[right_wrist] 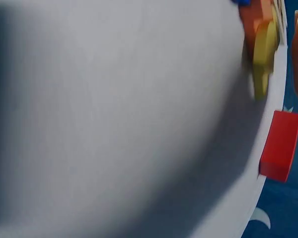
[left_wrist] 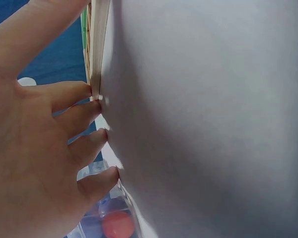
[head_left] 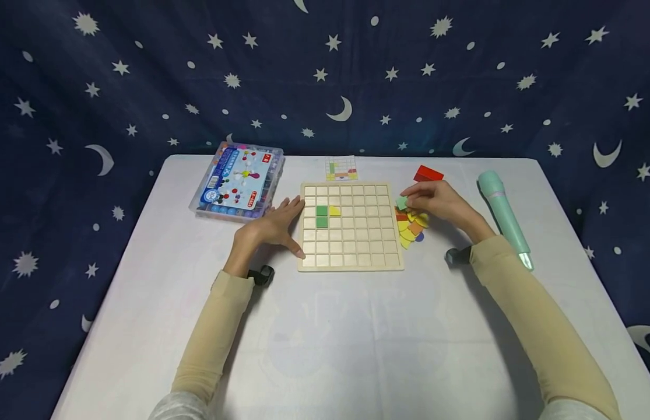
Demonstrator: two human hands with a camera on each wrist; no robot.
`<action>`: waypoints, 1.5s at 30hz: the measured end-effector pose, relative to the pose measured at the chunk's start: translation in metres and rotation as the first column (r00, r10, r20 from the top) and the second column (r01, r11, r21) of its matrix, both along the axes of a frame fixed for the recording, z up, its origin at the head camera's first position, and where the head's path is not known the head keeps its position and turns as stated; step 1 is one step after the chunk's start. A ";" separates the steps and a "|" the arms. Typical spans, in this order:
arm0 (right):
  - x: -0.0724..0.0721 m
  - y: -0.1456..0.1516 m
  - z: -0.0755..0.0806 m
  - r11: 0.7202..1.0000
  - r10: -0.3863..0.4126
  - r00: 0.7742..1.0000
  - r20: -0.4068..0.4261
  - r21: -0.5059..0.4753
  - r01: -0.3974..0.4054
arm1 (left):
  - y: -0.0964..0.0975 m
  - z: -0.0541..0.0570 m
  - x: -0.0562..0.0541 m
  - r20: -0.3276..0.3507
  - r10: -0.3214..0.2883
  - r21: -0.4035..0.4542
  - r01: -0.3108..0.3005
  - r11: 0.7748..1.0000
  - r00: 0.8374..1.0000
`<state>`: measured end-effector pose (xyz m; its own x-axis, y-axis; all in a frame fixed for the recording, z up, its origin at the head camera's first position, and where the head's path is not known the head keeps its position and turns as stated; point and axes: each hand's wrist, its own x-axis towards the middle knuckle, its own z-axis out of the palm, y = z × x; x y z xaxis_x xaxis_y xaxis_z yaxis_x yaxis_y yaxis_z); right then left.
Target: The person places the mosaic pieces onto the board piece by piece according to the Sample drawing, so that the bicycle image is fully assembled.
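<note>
I pinch a small pale-green tile (head_left: 401,202) between the fingertips of my right hand (head_left: 437,201), just off the right edge of the wooden grid board (head_left: 351,226), so the board's open squares lie to my left, closer to this hand's tile than to anything else. The tile is thin, flat and roughly square (foam or painted wood, I cannot tell which). Beneath my right hand sits a loose heap of coloured tiles (head_left: 411,226), yellow, orange and red, some with rounded edges. My left hand (head_left: 272,226) is released, fingers straight, pressing against the board's left edge to steady it. The board is pale, with shallow square cells; two green tiles (head_left: 322,216) and a yellow one (head_left: 334,210) already sit in it. Beyond lie a red block (head_left: 427,173), a mint-coloured pen-like tube (head_left: 503,216) with its long axis running away from me, a pattern card (head_left: 341,168) and a clear plastic box (head_left: 238,181), all on the white surface (head_left: 345,338).
</note>
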<state>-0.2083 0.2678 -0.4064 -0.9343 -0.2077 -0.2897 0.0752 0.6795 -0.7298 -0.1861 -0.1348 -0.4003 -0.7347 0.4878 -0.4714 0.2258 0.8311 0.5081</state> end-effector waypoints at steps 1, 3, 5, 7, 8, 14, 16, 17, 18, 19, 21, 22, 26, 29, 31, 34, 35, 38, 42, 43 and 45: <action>0.001 -0.002 0.000 1.000 0.008 1.000 0.002 -0.003 -0.008 | 0.000 -0.001 0.000 0.003 -0.001 -0.001 0.001 1.000 1.000; 0.004 -0.006 0.000 1.000 0.020 1.000 0.015 -0.019 -0.020 | 0.000 -0.002 0.000 0.011 -0.003 -0.001 0.003 1.000 1.000; 0.005 -0.010 0.001 0.999 0.025 0.999 0.033 -0.042 -0.024 | 0.000 -0.003 0.000 0.015 -0.005 -0.002 0.005 1.000 1.000; 0.006 -0.015 0.002 0.998 0.032 0.998 0.049 -0.063 -0.028 | 0.000 -0.003 0.000 0.011 -0.008 -0.003 0.008 1.000 1.000; 0.006 -0.018 0.003 0.997 0.032 0.998 0.057 -0.072 -0.028 | 0.000 -0.003 -0.001 0.008 -0.010 -0.005 0.010 1.000 1.000; 0.007 -0.035 0.005 0.997 0.019 0.993 0.120 -0.079 -0.010 | -0.001 0.000 -0.002 -0.001 -0.001 -0.003 0.001 1.000 1.000; 0.008 -0.041 0.003 0.997 0.033 0.992 0.125 -0.078 -0.023 | -0.001 0.000 -0.002 0.005 -0.001 -0.002 0.001 1.000 1.000; 0.008 -0.044 0.002 0.996 0.042 0.991 0.126 -0.080 -0.032 | 0.000 0.000 -0.002 0.008 -0.002 -0.002 0.002 1.000 1.000; 0.009 -0.047 0.001 0.996 0.052 0.991 0.121 -0.083 -0.042 | 0.000 0.000 -0.002 0.010 -0.003 -0.003 0.003 1.000 1.000; 0.009 -0.050 0.000 0.995 0.061 0.991 0.119 -0.087 -0.051 | 0.000 0.000 -0.002 0.012 -0.003 -0.002 0.003 1.000 1.000; 0.010 -0.056 -0.003 0.993 0.083 0.989 0.120 -0.096 -0.071 | 0.000 -0.001 -0.003 0.014 -0.003 -0.002 0.003 1.000 1.000; 0.010 -0.059 -0.003 0.992 0.087 0.988 0.126 -0.101 -0.075 | 0.001 -0.001 -0.003 0.013 -0.004 -0.003 0.004 1.000 1.000; 0.011 -0.070 -0.005 0.988 0.125 0.982 0.140 -0.106 -0.110 | 0.001 -0.001 -0.003 0.008 -0.002 -0.010 0.002 1.000 1.000; 0.011 -0.079 -0.006 0.983 0.157 0.978 0.134 -0.112 -0.142 | 0.001 0.000 -0.003 0.005 -0.003 -0.016 0.003 1.000 1.000; 0.011 -0.085 -0.005 0.981 0.168 0.976 0.136 -0.119 -0.152 | 0.001 0.000 -0.003 0.002 -0.005 -0.021 0.005 1.000 1.000; 0.012 -0.093 -0.005 0.981 0.163 0.976 0.144 -0.126 -0.145 | 0.001 0.000 -0.003 0.000 -0.009 -0.025 0.009 1.000 1.000; 0.013 -0.096 -0.005 0.981 0.162 0.976 0.145 -0.126 -0.145 | 0.001 0.000 -0.003 0.000 -0.010 -0.026 0.010 1.000 1.000; 0.014 -0.104 -0.004 0.982 0.165 0.977 0.135 -0.117 -0.149 | 0.001 -0.001 -0.003 0.004 -0.009 -0.029 0.009 1.000 1.000; 0.016 -0.114 -0.002 0.979 0.178 0.977 0.120 -0.118 -0.164 | 0.000 -0.002 -0.004 0.007 -0.011 -0.029 0.011 1.000 1.000; 0.016 -0.117 -0.001 0.978 0.184 0.976 0.118 -0.122 -0.169 | 0.000 -0.002 -0.004 0.008 -0.012 -0.029 0.012 0.999 1.000; 0.017 -0.122 -0.001 0.975 0.191 0.974 0.118 -0.134 -0.175 | 0.000 -0.002 -0.005 0.009 -0.012 -0.028 0.013 1.000 1.000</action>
